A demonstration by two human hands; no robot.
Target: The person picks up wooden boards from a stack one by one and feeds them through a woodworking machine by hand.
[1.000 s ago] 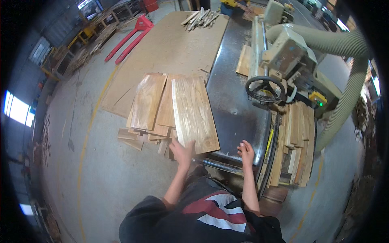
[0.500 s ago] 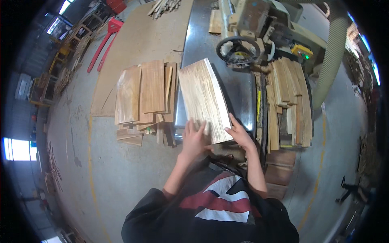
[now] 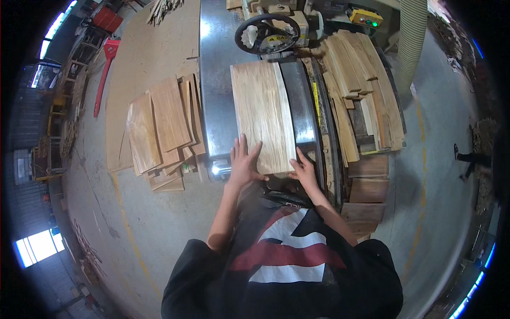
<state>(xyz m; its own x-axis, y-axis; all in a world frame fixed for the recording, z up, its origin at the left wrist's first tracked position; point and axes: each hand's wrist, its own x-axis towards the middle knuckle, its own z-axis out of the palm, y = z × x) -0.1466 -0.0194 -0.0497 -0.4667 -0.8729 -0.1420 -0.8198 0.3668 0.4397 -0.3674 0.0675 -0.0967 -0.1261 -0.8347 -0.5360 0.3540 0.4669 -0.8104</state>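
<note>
The pale board (image 3: pixel 262 106), slanted a moment ago, now points straighter toward the handwheel (image 3: pixel 269 35) at the tabletop's (image 3: pixel 217 101) near edge, left grip (image 3: pixel 245 166) spread wide against it, right grip (image 3: pixel 305 173) closed on its near right corner.

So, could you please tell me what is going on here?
A person has both hands at the near end of a wide wooden board over a metal table. The left hand is spread at its left edge; the right hand holds its right corner. A handwheel is beyond; piled boards lie left.
</note>
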